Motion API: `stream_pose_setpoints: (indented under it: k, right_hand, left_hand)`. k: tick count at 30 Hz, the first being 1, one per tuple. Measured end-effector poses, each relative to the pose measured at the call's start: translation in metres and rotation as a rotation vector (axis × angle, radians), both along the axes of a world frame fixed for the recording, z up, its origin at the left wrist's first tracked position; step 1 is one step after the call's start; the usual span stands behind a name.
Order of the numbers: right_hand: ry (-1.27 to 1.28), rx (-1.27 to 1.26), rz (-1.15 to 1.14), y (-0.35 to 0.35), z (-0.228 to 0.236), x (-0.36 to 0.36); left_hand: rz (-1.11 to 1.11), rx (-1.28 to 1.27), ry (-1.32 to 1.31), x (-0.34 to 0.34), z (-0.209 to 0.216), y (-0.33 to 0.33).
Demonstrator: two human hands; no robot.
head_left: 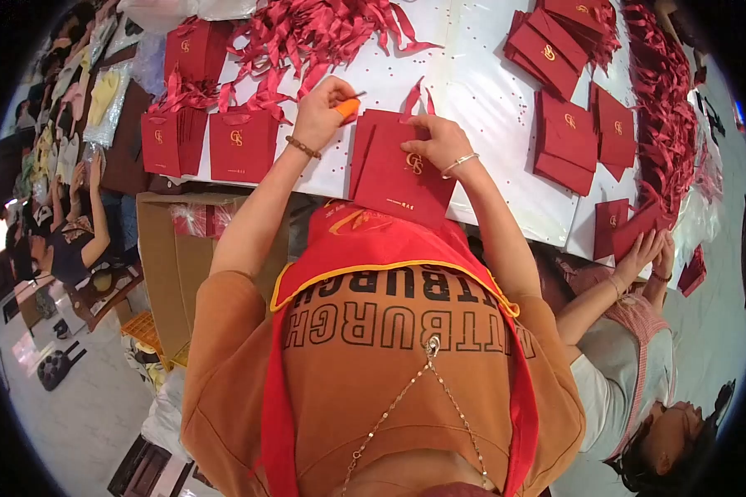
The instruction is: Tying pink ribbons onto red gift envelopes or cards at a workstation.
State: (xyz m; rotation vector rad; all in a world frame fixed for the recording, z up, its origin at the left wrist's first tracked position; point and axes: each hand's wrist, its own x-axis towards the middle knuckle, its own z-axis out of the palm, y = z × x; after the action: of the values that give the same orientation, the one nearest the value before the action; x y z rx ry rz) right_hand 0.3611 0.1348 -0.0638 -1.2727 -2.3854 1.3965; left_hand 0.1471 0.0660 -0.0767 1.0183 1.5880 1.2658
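A small red paper gift bag with gold print lies flat at the table's front edge, with a second red bag partly showing beneath it on the left. My right hand grips the upper right of the top bag, thumb on its face. A red ribbon loop rises from the top edge. Just left of the bags, my left hand is closed in a pinch on a thin dark stick-like tool; its exact kind is too small to tell. An orange finger cover is on that hand.
Stacks of ribboned red bags stand at left, below a heap of red ribbons. More bag stacks lie at right. A co-worker's hands handle bags there. A cardboard box stands below the table's left edge.
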Motion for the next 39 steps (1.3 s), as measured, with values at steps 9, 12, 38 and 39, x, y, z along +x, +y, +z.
stream_pose_setpoints:
  k: [9, 12, 38, 39]
  right_hand:
    - [-0.050, -0.046, -0.002, 0.001, 0.011, -0.001]
    - [-0.028, 0.036, -0.013, -0.001, 0.005, 0.001]
    - [-0.038, 0.012, -0.022, -0.003, 0.003, 0.001]
    - [-0.044, 0.027, -0.025, -0.003, 0.004, 0.000]
  left_hand:
    - [-0.244, -0.158, 0.236, 0.048, 0.027, -0.016]
    - [-0.224, -0.102, 0.004, 0.049, 0.023, -0.017]
    - [-0.223, -0.028, 0.547, 0.053, 0.019, -0.020]
    - [-0.234, 0.055, 0.692, 0.053, 0.019, -0.020]
